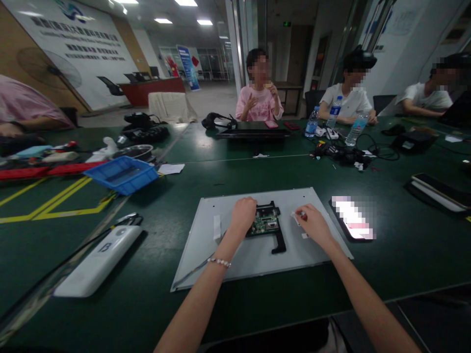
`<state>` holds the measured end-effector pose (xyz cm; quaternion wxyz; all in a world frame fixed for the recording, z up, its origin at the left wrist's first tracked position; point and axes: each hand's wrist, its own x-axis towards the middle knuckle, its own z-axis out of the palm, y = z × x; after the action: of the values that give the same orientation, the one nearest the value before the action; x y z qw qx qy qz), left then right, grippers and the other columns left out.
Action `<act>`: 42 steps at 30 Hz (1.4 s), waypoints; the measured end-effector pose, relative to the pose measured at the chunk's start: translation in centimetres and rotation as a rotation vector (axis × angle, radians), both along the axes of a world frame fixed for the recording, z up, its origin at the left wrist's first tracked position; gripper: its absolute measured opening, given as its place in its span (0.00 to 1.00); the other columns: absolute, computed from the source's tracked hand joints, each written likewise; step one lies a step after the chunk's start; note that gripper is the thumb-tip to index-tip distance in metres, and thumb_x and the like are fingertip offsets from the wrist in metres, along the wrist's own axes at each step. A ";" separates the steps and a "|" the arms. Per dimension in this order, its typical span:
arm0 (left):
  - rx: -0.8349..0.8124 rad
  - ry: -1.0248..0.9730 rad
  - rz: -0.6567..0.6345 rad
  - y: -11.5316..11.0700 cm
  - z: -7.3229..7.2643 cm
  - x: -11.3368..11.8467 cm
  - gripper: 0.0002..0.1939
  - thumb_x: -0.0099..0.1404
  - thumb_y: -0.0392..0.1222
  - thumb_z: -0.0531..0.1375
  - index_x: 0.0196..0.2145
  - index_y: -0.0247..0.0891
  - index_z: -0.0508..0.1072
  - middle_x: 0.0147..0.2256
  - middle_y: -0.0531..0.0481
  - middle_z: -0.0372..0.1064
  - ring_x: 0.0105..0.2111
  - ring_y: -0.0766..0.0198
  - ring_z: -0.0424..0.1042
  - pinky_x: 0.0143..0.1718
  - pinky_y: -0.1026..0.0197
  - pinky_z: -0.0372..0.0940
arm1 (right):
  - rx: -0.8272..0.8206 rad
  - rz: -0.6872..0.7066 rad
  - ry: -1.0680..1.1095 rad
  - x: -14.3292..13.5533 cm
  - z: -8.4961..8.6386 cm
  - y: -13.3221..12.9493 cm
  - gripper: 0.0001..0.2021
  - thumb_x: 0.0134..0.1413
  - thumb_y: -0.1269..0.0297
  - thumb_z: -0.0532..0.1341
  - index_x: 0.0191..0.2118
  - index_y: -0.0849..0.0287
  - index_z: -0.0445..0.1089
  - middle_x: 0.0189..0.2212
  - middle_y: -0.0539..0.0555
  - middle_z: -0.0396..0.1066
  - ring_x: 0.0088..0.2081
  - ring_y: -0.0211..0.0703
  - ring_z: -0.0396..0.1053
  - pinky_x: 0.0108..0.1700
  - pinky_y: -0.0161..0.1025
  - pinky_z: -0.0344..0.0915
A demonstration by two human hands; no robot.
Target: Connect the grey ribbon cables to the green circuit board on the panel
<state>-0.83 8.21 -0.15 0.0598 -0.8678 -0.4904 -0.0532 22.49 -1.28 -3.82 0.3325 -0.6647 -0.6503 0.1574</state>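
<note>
A flat, light-grey panel [235, 267] lies on the green table in front of me. On its middle is a green circuit board [268, 223] in a black plastic bracket [280, 242], with one arm of the bracket reaching toward me. My left hand [244, 215], fingers curled, covers the left end of the board; its fingertips are hidden. To the right, my right hand [313, 223] pinches something small over the panel. Beside those fingertips shows a small whitish piece [295, 218]. A white strip [217, 227] and a thin cable [195, 268] lie on the panel's left part.
A phone [351, 218] lies right of the panel, a white power bank [101, 260] left. Farther back are a blue tray [123, 174], a dark monitor [253, 135], water bottles [356, 128] and tangled cables [340, 154]. Several people sit around the table.
</note>
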 end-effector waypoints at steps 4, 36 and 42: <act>0.007 0.000 -0.005 0.0 0.2 0.1 0.13 0.65 0.32 0.50 0.32 0.34 0.74 0.33 0.42 0.71 0.35 0.57 0.71 0.38 0.58 0.63 | -0.009 0.008 -0.006 0.0 0.1 -0.1 0.08 0.55 0.66 0.55 0.39 0.59 0.69 0.37 0.53 0.67 0.30 0.38 0.68 0.38 0.37 0.64; -0.232 -0.292 -0.205 -2.7 2.0 0.0 0.37 0.63 0.55 0.55 0.63 0.38 0.46 0.62 0.37 0.48 0.60 0.49 0.50 0.58 0.48 0.50 | 0.040 -0.003 -0.027 -0.4 1.0 -0.1 0.11 0.54 0.67 0.56 0.43 0.59 0.69 0.40 0.56 0.68 0.38 0.43 0.68 0.45 0.41 0.63; -0.376 -0.344 -0.171 -3.4 1.2 -3.3 0.51 0.55 0.58 0.61 0.65 0.37 0.37 0.65 0.37 0.34 0.63 0.47 0.42 0.60 0.49 0.49 | 0.059 0.021 -0.104 -0.5 1.1 0.4 0.12 0.56 0.67 0.55 0.45 0.58 0.69 0.43 0.57 0.68 0.46 0.45 0.65 0.49 0.43 0.61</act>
<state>-4.12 4.84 1.00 -0.1915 -0.8800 -0.4197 -0.1129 21.98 -0.85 -2.76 0.3158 -0.6550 -0.6781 0.1068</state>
